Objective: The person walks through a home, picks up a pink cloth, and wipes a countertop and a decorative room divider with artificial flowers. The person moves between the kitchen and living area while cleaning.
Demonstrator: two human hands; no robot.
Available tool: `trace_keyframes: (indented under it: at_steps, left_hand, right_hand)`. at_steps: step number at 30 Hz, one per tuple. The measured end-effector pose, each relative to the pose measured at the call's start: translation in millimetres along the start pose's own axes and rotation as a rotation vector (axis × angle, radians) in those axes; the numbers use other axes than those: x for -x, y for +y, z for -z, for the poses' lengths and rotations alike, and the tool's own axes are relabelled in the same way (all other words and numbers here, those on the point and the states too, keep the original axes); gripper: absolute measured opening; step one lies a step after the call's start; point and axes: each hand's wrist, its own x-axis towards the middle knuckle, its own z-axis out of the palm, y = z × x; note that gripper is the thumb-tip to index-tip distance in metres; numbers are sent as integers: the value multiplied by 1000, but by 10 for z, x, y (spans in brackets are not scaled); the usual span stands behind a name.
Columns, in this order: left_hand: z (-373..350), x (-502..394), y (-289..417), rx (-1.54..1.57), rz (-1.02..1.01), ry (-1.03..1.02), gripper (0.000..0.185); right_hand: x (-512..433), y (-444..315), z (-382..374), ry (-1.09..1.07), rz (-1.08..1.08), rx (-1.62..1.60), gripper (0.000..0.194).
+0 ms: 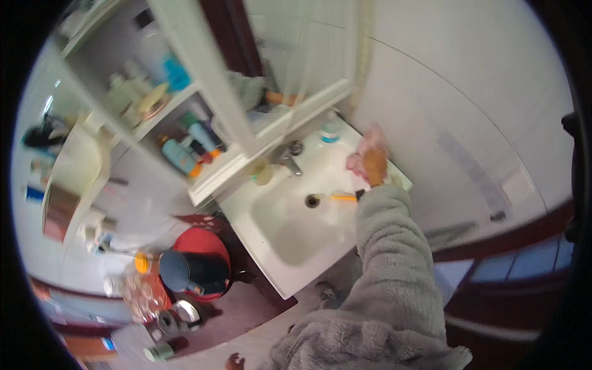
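Note:
My right hand [375,164], blurred, grips a crumpled pink cloth [370,138] at the right back corner of the white washbasin [282,249]. A grey fleecy sleeve covers that arm, which reaches over the basin's right side. Beneath the wrist, a small orange-handled tool [343,197] with a dark end lies in the bowl, pointing at the drain [312,200]. Behind the drain is the metal faucet [290,164]. Low at the bottom edge, part of my left hand [236,361] shows, fingers apart and nothing visible in it, away from the basin.
A bottle of blue liquid [330,132] and a yellowish cup [261,174] stand on the basin's back ledge. Above hangs a mirrored cabinet [222,178] with bottles on its shelves. At left, a dark cylindrical container [194,270] rests over a red round vessel [199,238], near several glass jars [138,296].

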Motion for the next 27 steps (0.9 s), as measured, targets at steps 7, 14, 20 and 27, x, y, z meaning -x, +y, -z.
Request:
trace_keyframes:
  at_steps: [7,14,20,27]
  left_hand:
    - [150,536,84,-41,-83,154,46]
    - [334,1421,-288,86,263,178,44]
    - [102,2500,-1505,218,506,337,45]
    - [-521,4012,-3135,448,776,674,44]
  right_hand:
    - [1048,-282,-532,182,506,-68,27]
    - [5105,-715,-1734,-802,659,-465,26]
    - [7798,-933,-1798,-1453,632,-432,26]
    - [10185,-1232,-1723,-1678,666,-453,27]
